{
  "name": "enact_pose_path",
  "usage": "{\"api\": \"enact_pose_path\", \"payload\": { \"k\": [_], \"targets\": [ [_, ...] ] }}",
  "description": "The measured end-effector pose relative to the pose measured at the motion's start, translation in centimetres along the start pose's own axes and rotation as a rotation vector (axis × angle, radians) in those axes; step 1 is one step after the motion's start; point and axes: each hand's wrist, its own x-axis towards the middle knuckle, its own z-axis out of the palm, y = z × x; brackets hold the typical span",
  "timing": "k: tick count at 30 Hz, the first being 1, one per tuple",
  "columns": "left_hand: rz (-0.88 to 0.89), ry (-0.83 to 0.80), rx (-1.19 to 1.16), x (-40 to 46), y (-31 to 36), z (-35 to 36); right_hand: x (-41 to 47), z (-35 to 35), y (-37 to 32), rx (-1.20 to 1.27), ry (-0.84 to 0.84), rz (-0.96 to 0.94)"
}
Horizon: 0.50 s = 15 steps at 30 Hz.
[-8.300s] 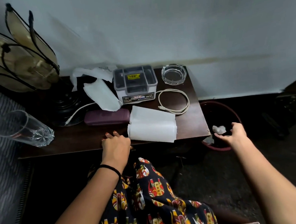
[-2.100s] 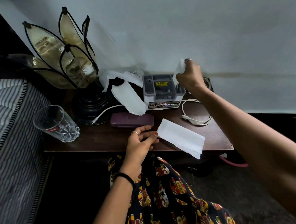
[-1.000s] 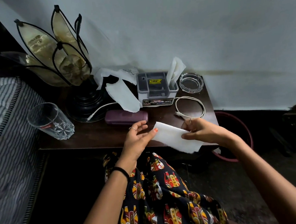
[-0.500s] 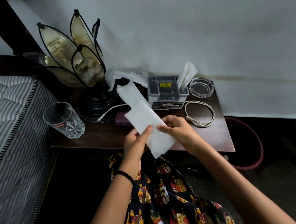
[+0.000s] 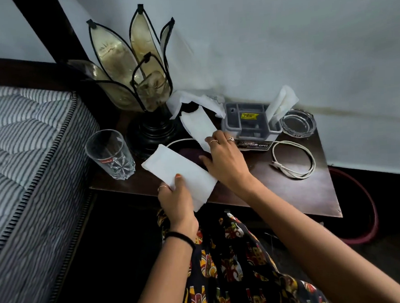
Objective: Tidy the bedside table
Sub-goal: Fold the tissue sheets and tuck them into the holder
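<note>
White folded tissue (image 5: 179,171) stays pinched in left hand (image 5: 177,200); right hand (image 5: 224,160), fingers extended, should lift the loose tissue (image 5: 198,128) beside the organizer (image 5: 251,124) cleanly.

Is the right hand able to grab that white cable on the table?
Probably yes. The right hand is touching a tissue, and the coiled white cable lies just to its right on bare table, with nothing between them.

The purple case (image 5: 189,153) lies mostly hidden behind the folded tissue (image 5: 179,173) and right hand (image 5: 225,159).
</note>
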Motion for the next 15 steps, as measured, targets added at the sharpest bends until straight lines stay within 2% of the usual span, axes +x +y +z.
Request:
{"api": "enact_pose_path", "payload": {
  "k": [6,8,11,13,15],
  "targets": [
    [-0.003,-0.016,-0.017,0.2,0.0,-0.1,2.1,0.6,-0.2,-0.079,-0.05,0.026],
    [-0.003,-0.013,-0.012,0.4,0.0,-0.1,2.0,0.4,-0.3,-0.068,0.008,0.029],
    [-0.012,-0.004,-0.016,0.6,0.1,-0.1,0.9,0.1,-0.5,-0.092,0.216,0.064],
    [-0.018,-0.003,-0.021,0.7,0.2,-0.1,0.0,0.1,-0.3,-0.067,0.293,0.175],
    [-0.018,-0.014,-0.035,0.6,0.2,0.0,-0.7,0.3,0.1,0.029,0.28,0.369]
  ]
}}
